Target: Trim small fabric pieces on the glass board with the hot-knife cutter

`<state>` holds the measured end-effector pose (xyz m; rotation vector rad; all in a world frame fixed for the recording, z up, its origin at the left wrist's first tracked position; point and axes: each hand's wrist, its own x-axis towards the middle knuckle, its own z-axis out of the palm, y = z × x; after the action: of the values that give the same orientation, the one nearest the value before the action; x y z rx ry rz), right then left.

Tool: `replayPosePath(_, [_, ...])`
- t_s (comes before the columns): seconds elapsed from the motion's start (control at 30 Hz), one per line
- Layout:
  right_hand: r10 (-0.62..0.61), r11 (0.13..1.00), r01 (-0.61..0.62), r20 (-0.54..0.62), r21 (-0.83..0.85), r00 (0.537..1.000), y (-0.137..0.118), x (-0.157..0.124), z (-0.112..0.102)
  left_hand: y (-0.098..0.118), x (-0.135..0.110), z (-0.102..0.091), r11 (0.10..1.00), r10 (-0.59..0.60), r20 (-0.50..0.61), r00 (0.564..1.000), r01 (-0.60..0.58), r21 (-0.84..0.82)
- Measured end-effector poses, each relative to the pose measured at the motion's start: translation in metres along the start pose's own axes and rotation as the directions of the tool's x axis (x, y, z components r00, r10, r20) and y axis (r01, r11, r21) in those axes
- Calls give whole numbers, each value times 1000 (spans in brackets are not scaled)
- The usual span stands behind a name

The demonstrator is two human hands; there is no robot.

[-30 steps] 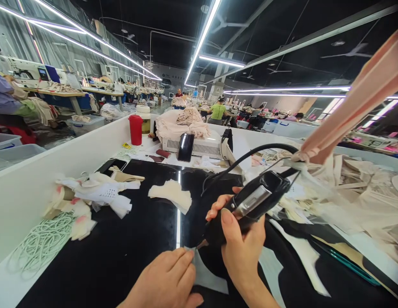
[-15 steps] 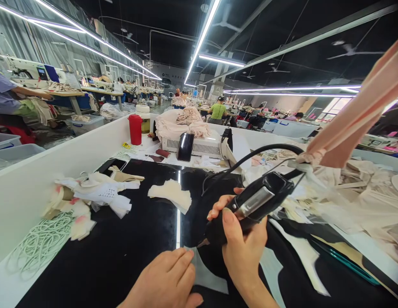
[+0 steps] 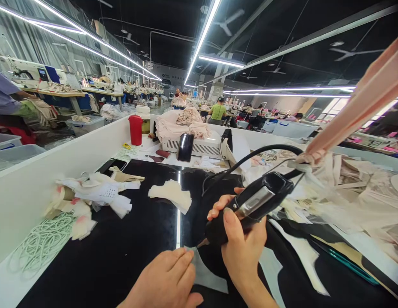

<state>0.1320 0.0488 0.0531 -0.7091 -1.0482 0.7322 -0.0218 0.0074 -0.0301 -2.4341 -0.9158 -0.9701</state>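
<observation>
On the black table surface (image 3: 115, 265), my left hand (image 3: 168, 278) pins the upper end of a pale grey, sheer fabric piece (image 3: 210, 276) with curled fingertips, its thumb apart. My right hand (image 3: 240, 244) is closed around a black corded hand-held power tool (image 3: 259, 201) with a metal plate on its side. The tool slants down to the left, and its narrow tip is at the fabric piece's upper edge, close to my left fingertips. Another pale grey piece (image 3: 272, 271) lies partly behind my right wrist. A cream fabric stack (image 3: 171, 194) sits farther back.
A pink fabric strip (image 3: 353, 102) holds the tool's cord end from above. Green cord (image 3: 45, 239) and white scraps (image 3: 102, 190) lie left. Beige fabric (image 3: 362, 188) is heaped right, near teal-handled tweezers (image 3: 349, 263). A phone (image 3: 185, 147) and red cup (image 3: 135, 129) stand behind.
Almost nothing differs. Both hands, the tool and the fabric piece keep nearly the same places; the hanging pink strip has shifted slightly.
</observation>
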Motion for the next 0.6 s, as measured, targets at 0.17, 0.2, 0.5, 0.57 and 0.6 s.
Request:
replayPosePath(0.17, [-6,999,6,1,-34,1000,1,1,1,1,2,-1,1000,-3,-7,1000,3,-1])
replayPosePath(0.2, [-9,999,9,3,-37,1000,1,1,1,1,3,-2,1000,-1,-9,1000,1,1])
replayPosePath(0.5, [28,999,-29,28,38,999,4,-2,6,1,2,0,1000,8,-19,1000,-8,25])
replayPosePath(0.57, [25,999,-27,38,41,999,5,-3,7,1,3,0,1000,12,-22,1000,-11,27])
replayPosePath(0.6, [21,999,-22,41,37,999,6,-4,7,1,3,0,1000,14,-25,1000,-13,28])
